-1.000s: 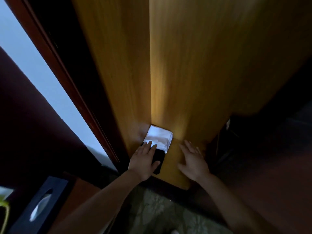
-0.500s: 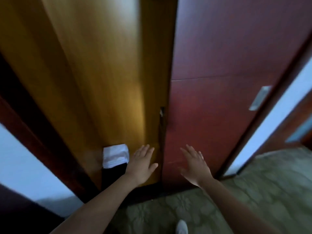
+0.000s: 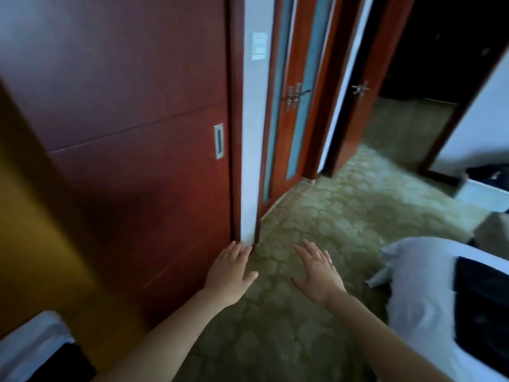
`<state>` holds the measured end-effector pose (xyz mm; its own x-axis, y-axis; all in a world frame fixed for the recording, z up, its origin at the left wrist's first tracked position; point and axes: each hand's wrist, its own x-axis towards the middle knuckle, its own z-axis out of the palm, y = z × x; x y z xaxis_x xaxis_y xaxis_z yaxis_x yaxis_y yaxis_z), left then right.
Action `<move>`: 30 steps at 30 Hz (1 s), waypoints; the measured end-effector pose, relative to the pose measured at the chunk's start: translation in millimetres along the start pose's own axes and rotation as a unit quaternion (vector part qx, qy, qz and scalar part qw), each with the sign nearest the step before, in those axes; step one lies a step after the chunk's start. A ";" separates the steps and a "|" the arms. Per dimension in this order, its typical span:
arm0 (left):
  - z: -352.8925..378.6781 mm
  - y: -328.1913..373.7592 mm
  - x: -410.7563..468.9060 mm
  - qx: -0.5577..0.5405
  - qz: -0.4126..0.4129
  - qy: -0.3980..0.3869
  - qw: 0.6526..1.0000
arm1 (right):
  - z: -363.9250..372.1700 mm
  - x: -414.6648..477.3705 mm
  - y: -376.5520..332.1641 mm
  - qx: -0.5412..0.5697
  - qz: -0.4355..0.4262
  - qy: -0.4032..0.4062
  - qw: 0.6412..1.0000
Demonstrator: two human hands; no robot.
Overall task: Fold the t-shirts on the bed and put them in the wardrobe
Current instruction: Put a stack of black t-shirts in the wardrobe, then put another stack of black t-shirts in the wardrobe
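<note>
Left hand (image 3: pixel 230 271) and right hand (image 3: pixel 316 271) hover empty, fingers spread, near the wardrobe door (image 3: pixel 124 161). A dark garment (image 3: pixel 482 304), likely a t-shirt, lies on the bed (image 3: pixel 413 285); a hasty one-handed grab could crumple it.

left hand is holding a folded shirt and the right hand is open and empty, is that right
No. The head view shows the left hand open and empty, fingers straight by the wardrobe door, holding no shirt. The right hand is open and empty, as you said.
</note>
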<state>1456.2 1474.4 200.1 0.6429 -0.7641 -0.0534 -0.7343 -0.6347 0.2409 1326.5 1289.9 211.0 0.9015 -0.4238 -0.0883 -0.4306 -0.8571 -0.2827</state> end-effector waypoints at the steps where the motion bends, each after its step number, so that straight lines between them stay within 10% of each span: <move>1: 2.8 19.2 11.2 -0.003 0.017 -0.004 1.000 | -6.6 -5.8 19.9 -0.001 0.017 0.005 1.000; 30: 121.9 431.5 258.7 0.009 0.324 -0.149 0.934 | -77.9 -83.0 425.3 0.084 0.358 0.112 0.923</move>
<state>1279.1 988.7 172.1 -0.0243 -0.9851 -0.1700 -0.9538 -0.0281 0.2993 1065.1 937.7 172.5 0.3481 -0.9302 -0.1164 -0.8829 -0.2835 -0.3744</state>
